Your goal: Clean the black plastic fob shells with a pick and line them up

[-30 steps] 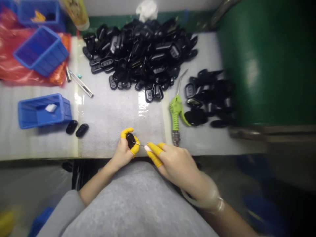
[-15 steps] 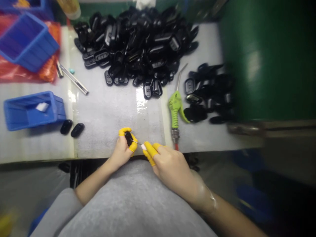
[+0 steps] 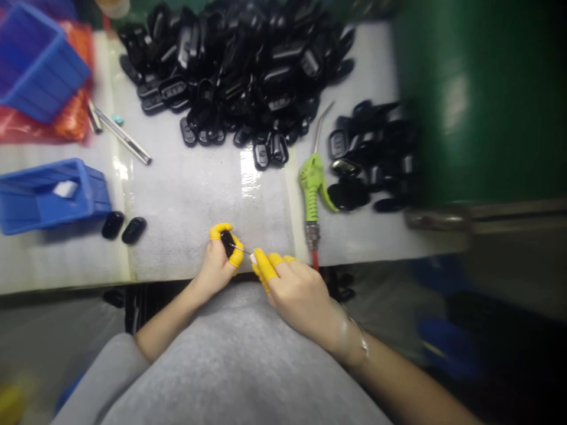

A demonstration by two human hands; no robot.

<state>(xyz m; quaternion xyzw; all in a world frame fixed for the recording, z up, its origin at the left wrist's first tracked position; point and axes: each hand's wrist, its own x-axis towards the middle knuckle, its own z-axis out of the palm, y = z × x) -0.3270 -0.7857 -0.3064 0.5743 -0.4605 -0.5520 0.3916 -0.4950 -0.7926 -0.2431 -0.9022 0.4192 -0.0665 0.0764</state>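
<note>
Near the table's front edge, my left hand (image 3: 218, 258) grips a small black oval part (image 3: 227, 242) between yellow-covered fingertips. My right hand (image 3: 292, 285), also in yellow finger covers, is closed on a thin metal tool (image 3: 241, 249) with a whitish end at the fingers. The tool's tip reaches the black part; whether it goes inside is too small to tell. Two black oval pieces (image 3: 134, 230) lie to the left of my hands. A large heap of black parts (image 3: 239, 77) covers the back of the table.
A green air gun (image 3: 312, 189) with a red hose lies right of centre, beside a smaller pile of black parts (image 3: 376, 153). At the left are a blue bin (image 3: 100, 195) holding something white, another blue bin (image 3: 53, 77) on red plastic, and a cutter knife (image 3: 126, 139).
The view has shifted slightly, so the table's contents appear higher and further left. Both hands keep their grips, with the tool still at the black part.
</note>
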